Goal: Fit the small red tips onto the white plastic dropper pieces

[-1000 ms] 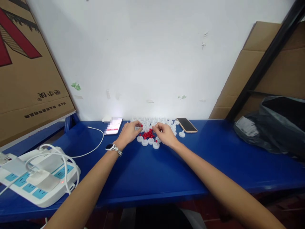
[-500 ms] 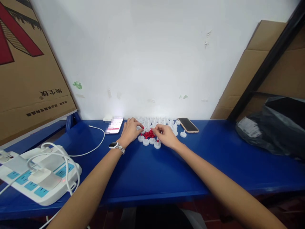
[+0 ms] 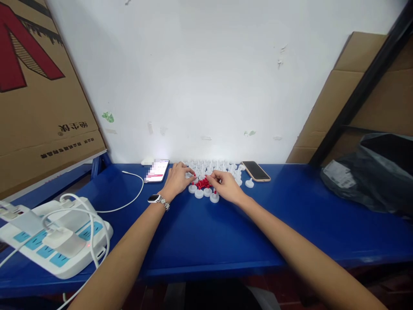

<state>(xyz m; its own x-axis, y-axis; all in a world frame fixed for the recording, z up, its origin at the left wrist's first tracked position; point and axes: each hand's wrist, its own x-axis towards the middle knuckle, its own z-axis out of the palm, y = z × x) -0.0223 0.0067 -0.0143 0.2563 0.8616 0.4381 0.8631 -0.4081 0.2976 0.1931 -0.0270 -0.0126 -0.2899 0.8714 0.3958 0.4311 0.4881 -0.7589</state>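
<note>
Fitting red pegs (image 3: 202, 184) into white caps (image 3: 199, 193) near the tabletop's (image 3: 206, 232) far edge.
Left hand (image 3: 177, 180) pinching a cap; right hand (image 3: 226, 186) pinched, contents unclear; best kept low, pressed straight down.

The large brown cardboard box (image 3: 38, 107) leaning at the left carries dark printed characters, mirrored or upside down and not legible. The lit white phone screen (image 3: 157, 170) is blurred; nothing else reads.
</note>
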